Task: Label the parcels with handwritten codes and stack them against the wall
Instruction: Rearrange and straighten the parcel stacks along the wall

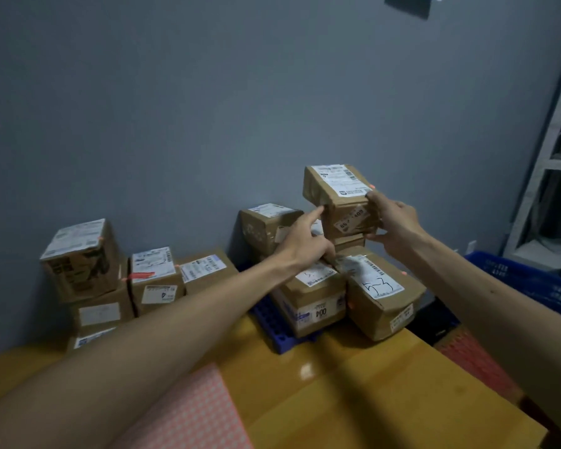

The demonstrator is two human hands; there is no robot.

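Note:
A small brown parcel (pixel 337 189) with a white shipping label sits tilted at the top of the right-hand stack against the grey wall (pixel 208 108). My right hand (pixel 392 222) grips its right side, thumb at the upper corner and fingers underneath. The straight index finger of my left hand (pixel 305 241) touches the parcel's lower left corner; the other fingers are curled under. Below lie a parcel marked "5-3" (pixel 382 296) and a parcel marked "004" (pixel 311 306). Another parcel (pixel 266 222) stands behind my left hand.
More labelled parcels (pixel 81 257) are stacked along the wall at the left. The right stack rests on a blue pallet (pixel 269 322). A blue crate (pixel 531 280) and a white shelf (pixel 557 157) stand at the right. A pink checkered sheet (pixel 188 413) lies on the yellow table (pixel 353 384).

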